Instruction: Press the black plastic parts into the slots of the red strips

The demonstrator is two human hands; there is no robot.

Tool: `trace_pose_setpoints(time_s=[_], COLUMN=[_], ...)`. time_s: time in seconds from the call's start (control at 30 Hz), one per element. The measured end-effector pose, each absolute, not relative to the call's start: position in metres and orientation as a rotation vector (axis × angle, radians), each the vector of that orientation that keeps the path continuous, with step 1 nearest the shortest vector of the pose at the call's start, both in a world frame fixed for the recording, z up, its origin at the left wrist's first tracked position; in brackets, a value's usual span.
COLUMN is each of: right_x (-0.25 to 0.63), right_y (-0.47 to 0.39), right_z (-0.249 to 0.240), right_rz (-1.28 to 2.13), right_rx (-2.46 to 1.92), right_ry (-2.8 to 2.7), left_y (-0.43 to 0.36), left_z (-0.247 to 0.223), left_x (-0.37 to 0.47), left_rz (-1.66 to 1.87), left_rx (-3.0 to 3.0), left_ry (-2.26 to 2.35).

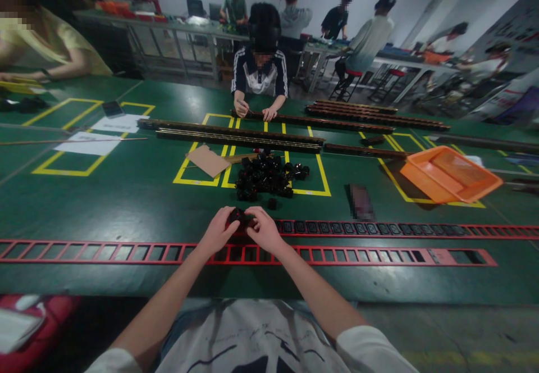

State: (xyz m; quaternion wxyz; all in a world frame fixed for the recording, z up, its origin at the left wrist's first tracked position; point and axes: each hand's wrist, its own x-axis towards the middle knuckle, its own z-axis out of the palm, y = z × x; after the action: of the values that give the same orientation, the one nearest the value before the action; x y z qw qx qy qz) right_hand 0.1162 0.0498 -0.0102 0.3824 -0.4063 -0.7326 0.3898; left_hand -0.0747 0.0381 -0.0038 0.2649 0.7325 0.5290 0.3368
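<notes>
Between my hands is a small black block (237,214) with a tiny red spot, just above the far red slotted strip. My left hand (218,231) grips it with the thumb and fingers closed around its left side. Curled in from the other side, my right hand (266,230) has its fingertips close to the block's right edge; what they pinch is too dark to make out. Black square pieces (326,228) fill slots of the far red strip (484,231) to the right of my hands. A nearer red strip (105,251) with open slots passes below my wrists.
A heap of black blocks (265,175) lies ahead, with one loose block (272,203) nearer me. Around it are cardboard (209,161), a phone-like dark slab (361,202), an orange bin (452,176) and long dark rails (240,139). A person (259,75) works across the table.
</notes>
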Motion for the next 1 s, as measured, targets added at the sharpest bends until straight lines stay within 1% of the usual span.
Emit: trace_pose_setpoints(time_s=[0.17, 0.27, 0.43, 0.77, 0.87, 1.0], right_x=[0.114, 0.114, 0.115, 0.114, 0.113, 0.111], right_y=[0.047, 0.046, 0.046, 0.045, 0.045, 0.044], right_z=[-0.015, -0.014, -0.009, -0.009, -0.007, -0.001], right_rz=[0.973, 0.958, 0.940, 0.922, 0.862, 0.690], right_rx=[-1.067, -1.067, -1.069, -1.078, -1.040, -0.957], right_ry=[-1.818, -1.823, -1.844, -1.852, -1.889, -2.039], left_y=[0.040, 0.037, 0.029, 0.028, 0.028, 0.030], left_z=[-0.004, -0.002, 0.004, 0.005, 0.004, 0.001], left_x=[-0.090, -0.096, -0.098, -0.092, -0.092, -0.091], left_rz=[1.050, 0.982, 0.796, 0.677, 0.670, 0.670], left_rx=[1.786, 1.809, 2.059, 2.225, 2.234, 2.220], left_ry=[1.551, 1.604, 1.432, 1.435, 1.434, 1.446])
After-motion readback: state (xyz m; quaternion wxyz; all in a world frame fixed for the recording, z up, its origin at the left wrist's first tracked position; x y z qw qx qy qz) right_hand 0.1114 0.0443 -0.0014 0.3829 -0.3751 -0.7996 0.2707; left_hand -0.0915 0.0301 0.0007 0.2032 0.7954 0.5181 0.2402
